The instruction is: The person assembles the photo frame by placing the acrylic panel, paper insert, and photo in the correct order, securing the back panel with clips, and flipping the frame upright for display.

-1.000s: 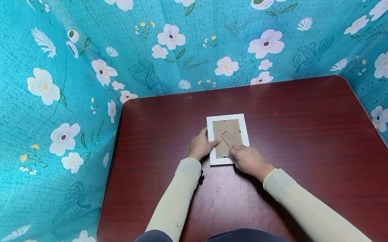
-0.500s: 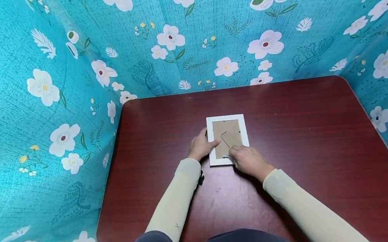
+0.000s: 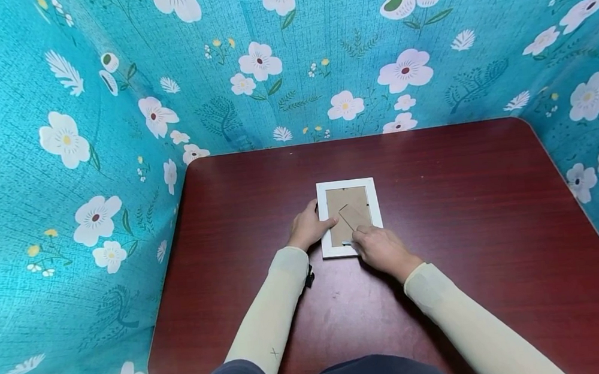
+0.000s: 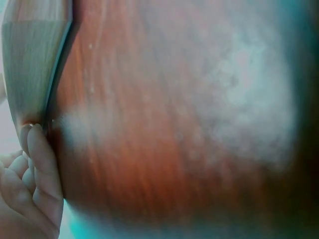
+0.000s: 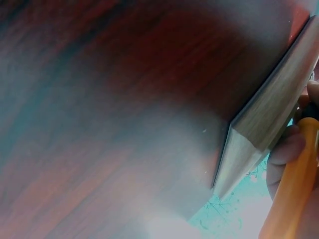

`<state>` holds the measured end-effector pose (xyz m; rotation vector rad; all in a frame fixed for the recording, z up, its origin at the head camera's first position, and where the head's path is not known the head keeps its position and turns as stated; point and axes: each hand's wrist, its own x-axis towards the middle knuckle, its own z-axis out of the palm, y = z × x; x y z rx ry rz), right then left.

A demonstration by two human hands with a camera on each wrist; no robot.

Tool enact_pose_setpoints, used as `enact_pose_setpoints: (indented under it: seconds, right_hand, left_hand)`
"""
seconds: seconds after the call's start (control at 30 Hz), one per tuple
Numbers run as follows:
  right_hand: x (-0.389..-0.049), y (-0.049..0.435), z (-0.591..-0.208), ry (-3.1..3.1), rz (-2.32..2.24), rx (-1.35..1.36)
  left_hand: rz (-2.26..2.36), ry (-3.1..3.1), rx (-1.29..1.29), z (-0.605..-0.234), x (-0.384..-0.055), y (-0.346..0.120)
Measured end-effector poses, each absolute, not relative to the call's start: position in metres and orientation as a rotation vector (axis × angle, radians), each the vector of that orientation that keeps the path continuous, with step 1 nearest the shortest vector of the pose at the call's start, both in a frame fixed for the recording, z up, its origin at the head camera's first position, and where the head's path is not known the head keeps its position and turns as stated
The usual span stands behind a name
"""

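A white picture frame (image 3: 326,242) lies face down on the table, its brown backing board (image 3: 335,198) and stand flap facing up. My left hand (image 3: 306,227) grips the frame's left edge, thumb over the top and fingers along the side. In my right hand (image 3: 385,250) is an orange-handled tool (image 5: 294,184) with a dark collar; its kind is unclear. A pale tip shows at the lower edge of the backing board, beside the right fingers. In the left wrist view, the left fingers (image 4: 44,164) touch the frame's side (image 4: 30,69).
The dark red wooden table (image 3: 247,204) extends on every side of the frame. Behind it and to both sides hangs a turquoise flowered curtain (image 3: 270,111). Small dark tabs sit along the backing board's edge.
The head view has shifted slightly. Both hands keep their places on the frame, with no clear movement of the tool.
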<state>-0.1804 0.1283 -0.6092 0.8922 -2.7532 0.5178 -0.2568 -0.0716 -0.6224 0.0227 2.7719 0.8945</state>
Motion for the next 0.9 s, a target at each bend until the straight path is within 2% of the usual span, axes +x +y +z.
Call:
enact_pose_setpoints:
  seconds: [0.27,0.6,0.9]
  right_hand:
    - [-0.180,0.128,-0.607,-2.801,0.537,0.854]
    - [-0.187,0.129,-0.600,-2.984,0.766,0.619]
    - [-0.197,0.131,-0.595,-3.030,0.884,0.616]
  left_hand:
    - [0.916,2.767,0.023,-0.620,-0.256,-0.072]
    - [0.888,2.744,0.075,-0.621,-0.255,-0.074]
    - [1.001,2.661,0.159,-0.617,-0.259,-0.084]
